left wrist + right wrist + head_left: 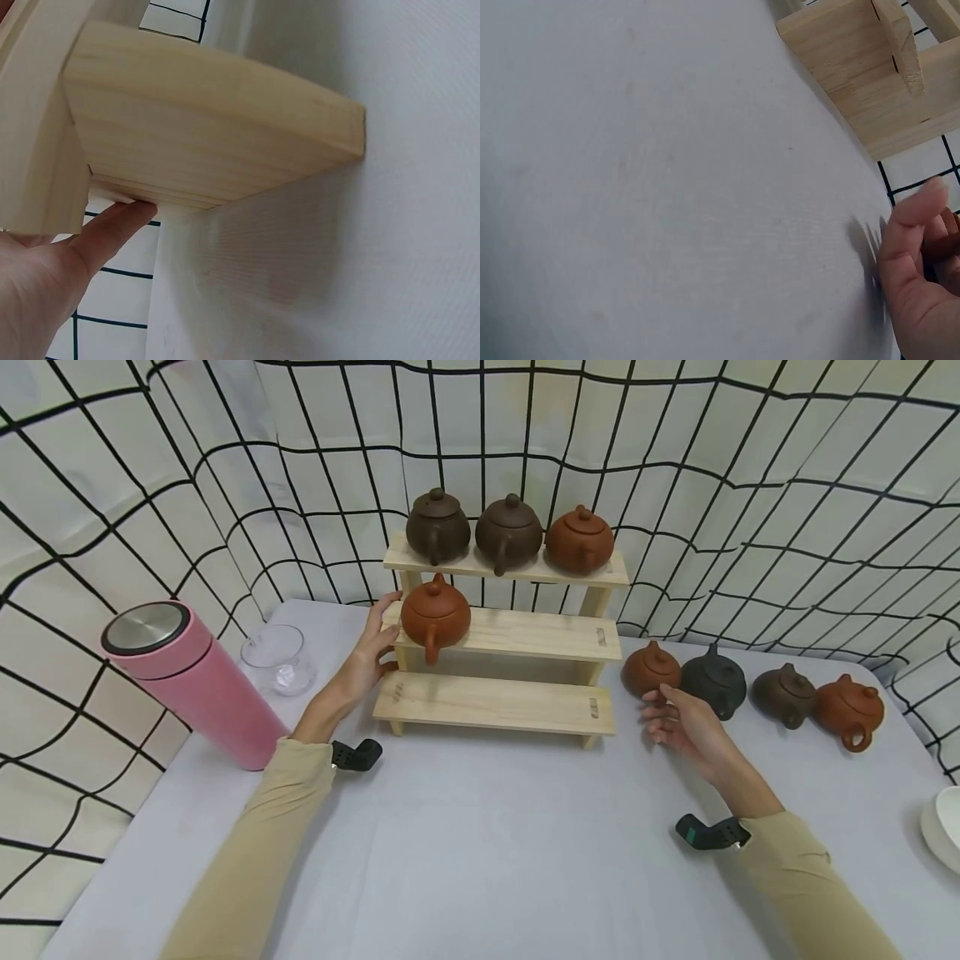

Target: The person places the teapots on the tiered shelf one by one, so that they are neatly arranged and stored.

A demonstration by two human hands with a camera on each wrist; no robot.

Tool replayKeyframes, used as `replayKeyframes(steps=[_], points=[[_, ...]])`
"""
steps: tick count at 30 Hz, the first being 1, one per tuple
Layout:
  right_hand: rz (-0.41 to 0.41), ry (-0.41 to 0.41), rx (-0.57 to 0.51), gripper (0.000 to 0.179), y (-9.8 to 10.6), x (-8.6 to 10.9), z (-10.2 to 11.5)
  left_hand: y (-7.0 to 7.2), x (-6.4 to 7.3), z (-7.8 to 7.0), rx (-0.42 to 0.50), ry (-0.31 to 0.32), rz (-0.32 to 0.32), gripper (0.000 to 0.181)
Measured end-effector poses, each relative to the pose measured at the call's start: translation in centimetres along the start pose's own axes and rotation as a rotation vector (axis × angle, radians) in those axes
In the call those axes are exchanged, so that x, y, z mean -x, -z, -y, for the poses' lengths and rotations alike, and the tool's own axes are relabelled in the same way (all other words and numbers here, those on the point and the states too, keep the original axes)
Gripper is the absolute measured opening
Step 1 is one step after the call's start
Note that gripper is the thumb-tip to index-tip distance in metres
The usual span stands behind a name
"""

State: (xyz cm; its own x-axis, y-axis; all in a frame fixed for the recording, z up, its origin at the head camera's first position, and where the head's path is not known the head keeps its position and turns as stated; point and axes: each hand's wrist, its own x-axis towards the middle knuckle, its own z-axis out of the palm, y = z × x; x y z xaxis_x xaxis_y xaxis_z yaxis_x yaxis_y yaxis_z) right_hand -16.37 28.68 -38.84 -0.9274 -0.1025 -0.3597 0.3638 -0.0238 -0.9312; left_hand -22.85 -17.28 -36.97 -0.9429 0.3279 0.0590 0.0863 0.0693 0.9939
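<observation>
My left hand (363, 656) rests against the left end of a three-tier wooden stand (495, 700); in the left wrist view its fingers (120, 229) lie straight along the wood. An orange teapot (436, 612) sits beside it on the middle tier. On the top tier are two dark brown teapots, left (437, 527) and centre (508, 533), and a reddish one (580, 541). To the right of the stand, my right hand (693, 731) pinches the front of a small reddish-brown teapot (651, 668) on the table, thumb and fingers curled there; the pinched part is mostly hidden.
A black teapot (714, 681), a brown one (783, 693) and an orange one (849, 710) continue the row rightward. At left stand a pink flask (202, 685) and a clear glass (279, 658). A white bowl (943, 828) is at the right edge. Black wire mesh (480, 464) encloses the back.
</observation>
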Motion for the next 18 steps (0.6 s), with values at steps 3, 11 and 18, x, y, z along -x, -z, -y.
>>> replayKeyframes(steps=[3,11,18], points=[[-0.028,0.016,-0.042,0.032,-0.2,0.0,-0.1,0.0,0.0,0.0,-0.010,-0.006,0.007,0.064],[-0.104,0.047,-0.115,0.032,-1.0,0.8,-0.1,-0.1,-0.1,0.1,-0.023,-0.010,0.012,0.064],[-0.121,0.249,-0.061,0.032,-1.8,3.5,1.5,0.0,0.0,0.0,-0.035,-0.003,0.008,0.064]])
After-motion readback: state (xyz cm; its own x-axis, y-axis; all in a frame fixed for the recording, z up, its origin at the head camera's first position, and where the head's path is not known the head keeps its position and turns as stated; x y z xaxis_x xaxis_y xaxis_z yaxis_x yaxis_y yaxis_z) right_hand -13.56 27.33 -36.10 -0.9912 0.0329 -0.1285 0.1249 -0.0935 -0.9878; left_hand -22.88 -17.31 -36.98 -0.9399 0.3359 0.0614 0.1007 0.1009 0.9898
